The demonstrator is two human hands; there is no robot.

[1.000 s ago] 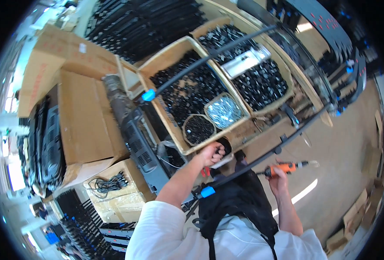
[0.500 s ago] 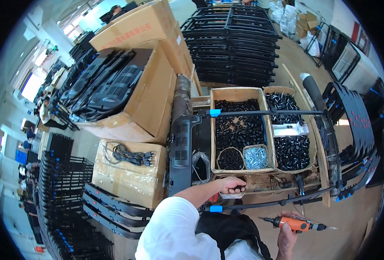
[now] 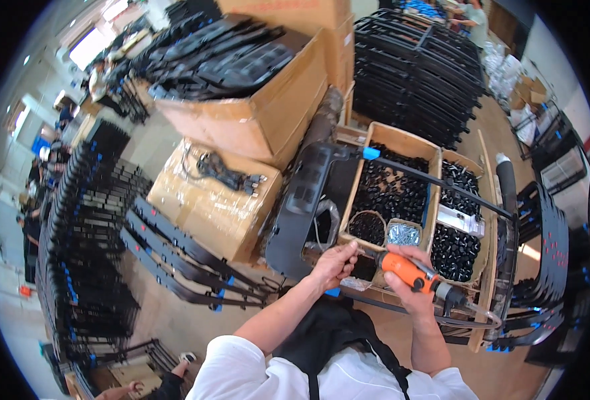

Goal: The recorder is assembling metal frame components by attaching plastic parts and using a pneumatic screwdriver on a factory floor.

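Note:
An orange power screwdriver (image 3: 408, 273) lies in my right hand (image 3: 410, 283), whose fingers wrap round its body. Its bit points left, to the pinched fingertips of my left hand (image 3: 335, 263). Whatever small thing those fingers hold is too small to make out. Both hands are in front of a wooden box (image 3: 405, 137) of black plastic parts (image 3: 392, 190). In its near corners are a round tub of small black screws (image 3: 367, 228) and a square tub of silver screws (image 3: 403, 233). A black frame (image 3: 408, 173) with blue clips lies across the box.
On the box's right, a second tray holds black knob-like parts (image 3: 456, 253) and a silver metal block (image 3: 460, 220). Cartons (image 3: 208, 200), one bearing a cable (image 3: 222, 172), stand at left. Black frames (image 3: 415, 73) are stacked behind; curved black bars (image 3: 182, 257) lie at lower left. Other people work farther off.
My right hand has brought the screwdriver up and left, so its bit meets my left fingertips. My left hand has come away from the small container at the box's front. The view has turned.

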